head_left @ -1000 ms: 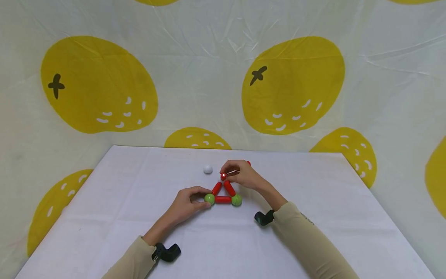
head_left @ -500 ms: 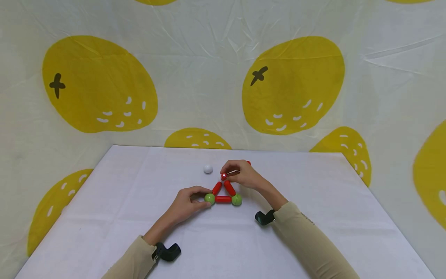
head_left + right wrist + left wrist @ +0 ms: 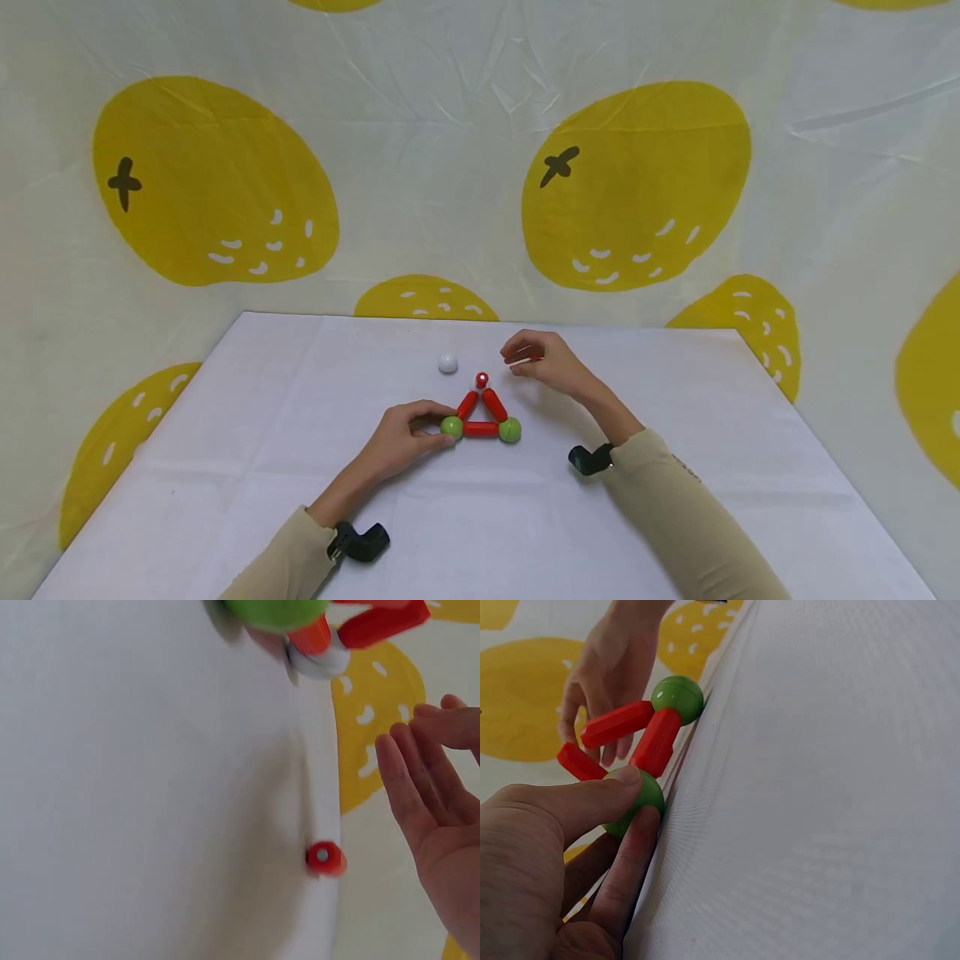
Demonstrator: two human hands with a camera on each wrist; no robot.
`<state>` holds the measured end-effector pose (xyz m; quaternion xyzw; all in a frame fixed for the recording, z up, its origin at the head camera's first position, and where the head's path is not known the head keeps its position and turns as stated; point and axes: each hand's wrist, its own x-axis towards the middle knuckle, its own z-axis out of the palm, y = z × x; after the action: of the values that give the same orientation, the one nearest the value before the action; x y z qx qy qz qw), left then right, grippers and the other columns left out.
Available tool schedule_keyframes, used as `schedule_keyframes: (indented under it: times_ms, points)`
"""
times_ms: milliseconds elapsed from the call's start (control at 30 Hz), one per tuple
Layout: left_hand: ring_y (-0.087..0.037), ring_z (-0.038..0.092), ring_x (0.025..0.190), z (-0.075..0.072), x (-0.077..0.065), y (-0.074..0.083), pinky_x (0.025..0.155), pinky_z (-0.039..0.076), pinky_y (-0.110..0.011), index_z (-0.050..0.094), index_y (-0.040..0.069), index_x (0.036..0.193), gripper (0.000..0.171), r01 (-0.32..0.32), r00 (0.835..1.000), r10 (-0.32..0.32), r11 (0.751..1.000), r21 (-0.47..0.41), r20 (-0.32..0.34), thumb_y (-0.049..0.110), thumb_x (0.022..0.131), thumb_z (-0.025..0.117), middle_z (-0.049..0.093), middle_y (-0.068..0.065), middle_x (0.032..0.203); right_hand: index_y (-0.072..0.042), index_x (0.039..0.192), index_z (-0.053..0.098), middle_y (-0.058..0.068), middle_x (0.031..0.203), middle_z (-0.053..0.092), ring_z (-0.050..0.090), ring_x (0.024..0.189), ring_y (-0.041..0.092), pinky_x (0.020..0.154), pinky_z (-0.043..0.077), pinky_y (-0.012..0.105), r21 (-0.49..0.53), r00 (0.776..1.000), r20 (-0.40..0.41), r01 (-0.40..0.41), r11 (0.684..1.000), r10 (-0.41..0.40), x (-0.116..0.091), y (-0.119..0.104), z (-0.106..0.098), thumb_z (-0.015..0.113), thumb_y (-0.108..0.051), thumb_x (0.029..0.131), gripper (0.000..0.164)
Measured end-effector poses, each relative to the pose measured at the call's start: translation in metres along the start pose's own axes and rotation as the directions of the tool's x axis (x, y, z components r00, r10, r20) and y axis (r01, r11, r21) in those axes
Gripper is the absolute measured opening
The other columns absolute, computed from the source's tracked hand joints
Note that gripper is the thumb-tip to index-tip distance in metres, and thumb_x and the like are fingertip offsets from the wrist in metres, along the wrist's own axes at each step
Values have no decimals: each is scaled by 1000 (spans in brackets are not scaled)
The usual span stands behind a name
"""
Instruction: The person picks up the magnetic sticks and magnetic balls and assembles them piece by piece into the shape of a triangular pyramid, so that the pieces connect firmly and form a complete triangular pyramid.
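Red rods and two green balls form a triangle on the table. My left hand (image 3: 405, 435) pinches the left green ball (image 3: 452, 427) between thumb and fingers; the left wrist view shows the thumb over that ball (image 3: 651, 796). The right green ball (image 3: 509, 430) is joined to it by a red rod (image 3: 481, 429). Two slanted rods lean together toward the top, where another red rod (image 3: 482, 380) shows its pale end. My right hand (image 3: 551, 362) hovers up and right of this, fingers relaxed and empty in the right wrist view. Near it lies a loose red rod (image 3: 325, 857).
A white ball (image 3: 447, 363) lies on the table behind the triangle, to its left. White cloth covers the table (image 3: 300, 500), and its far edge meets a backdrop (image 3: 427, 167) printed with large yellow fruit.
My right hand has let go of the red rod at the triangle's top and moved right and slightly back. The left hand keeps its pinch on the green ball.
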<state>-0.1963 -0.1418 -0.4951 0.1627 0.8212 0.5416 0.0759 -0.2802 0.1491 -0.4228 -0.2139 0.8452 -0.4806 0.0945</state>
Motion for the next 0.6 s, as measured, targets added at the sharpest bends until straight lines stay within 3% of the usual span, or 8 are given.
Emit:
schedule_keyframes:
  times_ms: [300,600]
  points:
    - [-17,65,108,0,-1,-1,79,56,-19,75,24,120,33,-3,1000,3,1000,12,-3,24,88,84,74,2,118,1,126,67,22,128,68,67,114,36,99,57,48,-133,976,-168,-163,978,140,2,14,-29,65,-6,97,30]
    - [-17,66,107,0,0,-5,78,56,-19,76,23,119,34,-14,1000,14,1000,-5,0,24,87,84,75,2,116,-3,131,66,20,128,65,69,102,28,91,61,36,-149,934,-91,-355,923,345,9,30,-40,66,-16,98,36]
